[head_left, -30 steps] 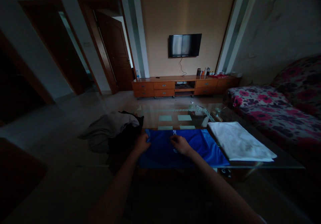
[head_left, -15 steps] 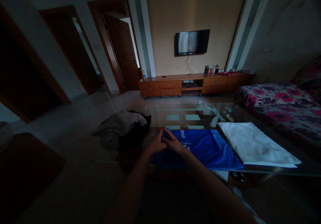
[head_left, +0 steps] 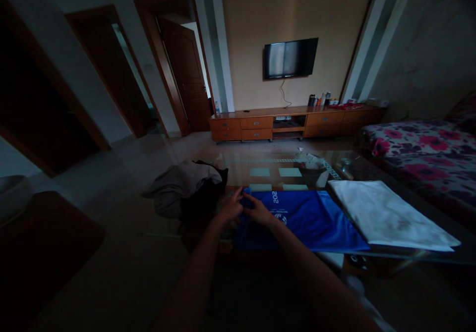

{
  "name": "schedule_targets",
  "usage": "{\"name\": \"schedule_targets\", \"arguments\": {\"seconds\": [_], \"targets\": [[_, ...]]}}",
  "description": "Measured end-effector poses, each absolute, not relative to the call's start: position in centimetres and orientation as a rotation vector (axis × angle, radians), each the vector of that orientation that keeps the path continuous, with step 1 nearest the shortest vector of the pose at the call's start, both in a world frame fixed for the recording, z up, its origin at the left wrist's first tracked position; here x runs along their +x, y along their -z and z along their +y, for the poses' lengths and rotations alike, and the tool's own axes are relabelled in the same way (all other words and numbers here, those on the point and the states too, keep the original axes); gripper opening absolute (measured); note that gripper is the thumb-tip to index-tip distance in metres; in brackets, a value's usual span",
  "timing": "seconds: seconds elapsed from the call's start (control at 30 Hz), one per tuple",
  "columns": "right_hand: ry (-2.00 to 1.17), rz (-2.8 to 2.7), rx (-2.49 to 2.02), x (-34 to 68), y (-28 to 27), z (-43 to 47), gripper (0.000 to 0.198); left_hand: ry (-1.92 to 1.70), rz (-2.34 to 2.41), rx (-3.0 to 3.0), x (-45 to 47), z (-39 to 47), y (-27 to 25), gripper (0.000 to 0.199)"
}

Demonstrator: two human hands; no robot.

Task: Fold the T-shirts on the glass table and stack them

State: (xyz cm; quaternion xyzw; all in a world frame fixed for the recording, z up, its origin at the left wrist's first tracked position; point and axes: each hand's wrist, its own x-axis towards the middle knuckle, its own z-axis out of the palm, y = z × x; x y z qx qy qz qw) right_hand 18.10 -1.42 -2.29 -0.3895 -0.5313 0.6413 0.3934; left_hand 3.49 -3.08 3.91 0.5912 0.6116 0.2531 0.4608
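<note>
A blue shirt point(head_left: 316, 218) with white print lies folded flat on the glass table. At its left edge, my left hand point(head_left: 229, 210) has its fingers stretched towards the fabric and holds nothing that I can see. My right hand point(head_left: 260, 214) rests over the same edge, thumb and index finger apart, touching the shirt. A small blue fold sticks up just beyond the fingertips. Right of the shirt is a folded white garment point(head_left: 388, 215). To the left of my hands, a heap of grey and black clothes point(head_left: 186, 186) lies crumpled. The room is dim, and the fingers' undersides are hidden.
The glass table point(head_left: 293, 158) bears a crumpled plastic bag point(head_left: 311, 161) near its far side. Beyond are a long wooden TV cabinet point(head_left: 256, 124) and a wall-mounted television point(head_left: 290, 58). A flowered sofa point(head_left: 420, 143) stands at the right, with a dark brown piece of furniture point(head_left: 55, 243) at the left.
My fingers, closed together on the shirt's left edge before, have come apart and spread. The blue fold there now shows higher. The view has shifted slightly.
</note>
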Motion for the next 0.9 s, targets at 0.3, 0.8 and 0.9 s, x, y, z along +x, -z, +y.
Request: {"name": "schedule_targets", "arguments": {"seconds": [0.3,0.8,0.9], "targets": [[-1.624,-1.237,-1.095,18.4,0.1,-1.1,0.061,-0.839,1.773,1.407,2.7,-3.2,-5.2,0.07],[-1.416,-1.556,-1.054,31.9,-9.1,-1.9,0.08,-0.865,1.882,1.689,3.3,-2.1,-3.9,0.053],[-1.328,-1.518,-1.135,35.8,-9.4,-2.1,0.08,-0.861,1.866,1.707,4.3,-2.2,-3.9,0.054]]}}
